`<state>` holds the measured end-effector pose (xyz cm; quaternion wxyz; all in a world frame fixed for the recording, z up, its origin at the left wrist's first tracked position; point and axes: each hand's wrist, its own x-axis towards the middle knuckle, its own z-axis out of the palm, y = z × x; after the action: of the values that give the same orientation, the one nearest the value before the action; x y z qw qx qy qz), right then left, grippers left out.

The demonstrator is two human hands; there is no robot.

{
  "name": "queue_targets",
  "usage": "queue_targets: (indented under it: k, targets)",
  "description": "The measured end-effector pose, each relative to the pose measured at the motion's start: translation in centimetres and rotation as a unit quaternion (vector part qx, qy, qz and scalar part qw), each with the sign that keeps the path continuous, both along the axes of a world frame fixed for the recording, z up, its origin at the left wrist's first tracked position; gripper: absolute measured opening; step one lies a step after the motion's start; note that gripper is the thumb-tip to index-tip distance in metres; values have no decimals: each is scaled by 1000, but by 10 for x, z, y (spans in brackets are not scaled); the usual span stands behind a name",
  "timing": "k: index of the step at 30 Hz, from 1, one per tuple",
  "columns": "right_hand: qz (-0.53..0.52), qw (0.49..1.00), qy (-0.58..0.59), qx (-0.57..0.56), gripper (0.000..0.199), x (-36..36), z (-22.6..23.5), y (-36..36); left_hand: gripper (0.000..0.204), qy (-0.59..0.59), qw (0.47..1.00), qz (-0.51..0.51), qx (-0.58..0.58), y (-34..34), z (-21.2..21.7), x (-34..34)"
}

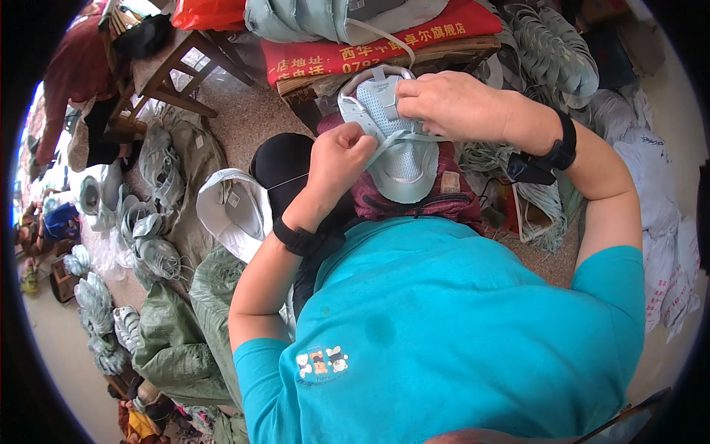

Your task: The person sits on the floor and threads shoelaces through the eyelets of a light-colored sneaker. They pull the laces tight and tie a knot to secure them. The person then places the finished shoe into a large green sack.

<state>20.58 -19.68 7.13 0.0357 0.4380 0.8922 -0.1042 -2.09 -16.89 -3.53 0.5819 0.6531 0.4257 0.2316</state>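
Note:
A pale blue mesh sneaker (403, 159) rests across my lap on a dark red cloth (451, 194), its toe toward me and its tongue (381, 92) at the far end. A flat pale lace (392, 140) crosses over its lower eyelets. My left hand (340, 157) is closed to the left of the sneaker, gripping one end of the lace. Over the right side of the tongue, my right hand (451, 107) has its fingers pinched together where the lace's other end leads. Its fingertips are partly hidden. Both wrists wear black straps.
Ahead stands a wooden bench (458, 55) with a red printed cloth and more pale uppers. Loose laces (543, 222) hang at right, near white sacks (651, 177). A white cap (233, 211), green sacks (177, 340) and several shoes (159, 166) lie left; a person (78, 74) is beyond.

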Motion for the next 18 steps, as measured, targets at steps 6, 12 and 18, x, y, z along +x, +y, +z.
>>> queue_targets:
  k: [6,12,18]
  targets:
    - [5,999,-7,-32,27,4,4,6,16,-6,997,-7,73,-6,0,0]
    - [10,999,-11,-29,25,7,-2,12,15,9,990,12,137,-8,7,6]
    - [0,997,-11,-74,20,8,-4,15,18,24,987,10,160,-6,3,6]
